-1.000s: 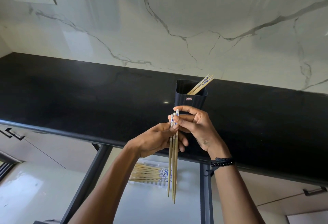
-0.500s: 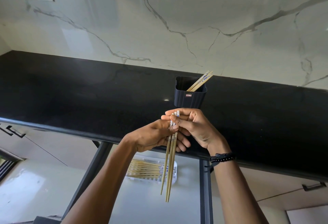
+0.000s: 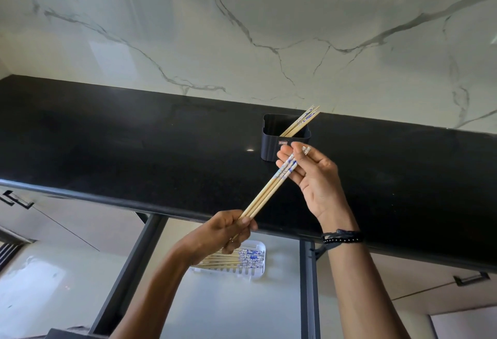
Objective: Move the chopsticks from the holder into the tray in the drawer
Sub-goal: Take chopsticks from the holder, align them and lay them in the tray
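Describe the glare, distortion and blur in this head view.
Head view: soft window glare on the marble wall and a small highlight on the black counter; wide-angle bending curves the counter edge; chopsticks sharp, right hand slightly soft.

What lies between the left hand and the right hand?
In the head view, a bundle of chopsticks spans the gap: the left hand grips the bare wooden ends, the right hand holds the blue-patterned ends. Behind them is only black countertop.
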